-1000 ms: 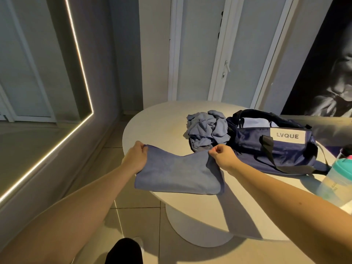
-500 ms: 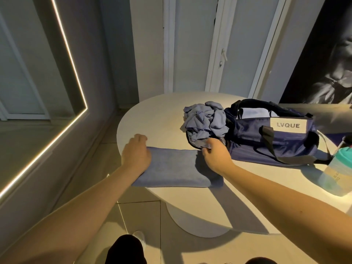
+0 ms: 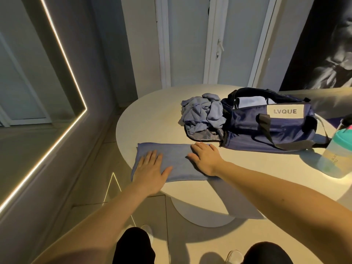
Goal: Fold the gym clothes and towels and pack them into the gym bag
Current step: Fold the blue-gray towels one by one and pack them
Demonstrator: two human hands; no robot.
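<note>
A folded blue towel (image 3: 175, 157) lies flat at the near left edge of the round white table (image 3: 152, 115), its left end hanging slightly over the rim. My left hand (image 3: 151, 168) presses flat on the towel's left part with fingers spread. My right hand (image 3: 204, 156) lies flat on its right end. Behind it sits a crumpled heap of blue-grey clothes (image 3: 202, 113). To the right stands the open navy gym bag (image 3: 270, 121) marked LVQUE, with something pale folded inside.
A teal-lidded translucent shaker bottle (image 3: 337, 151) stands at the table's right edge. A lit mirror frame runs along the left wall, white doors stand behind the table, and my shoes and dark trouser legs show on the tiled floor below.
The towel, held up by its corners a second ago, now lies flat on the table. Both hands have let go of its edge and opened flat on top of it.
</note>
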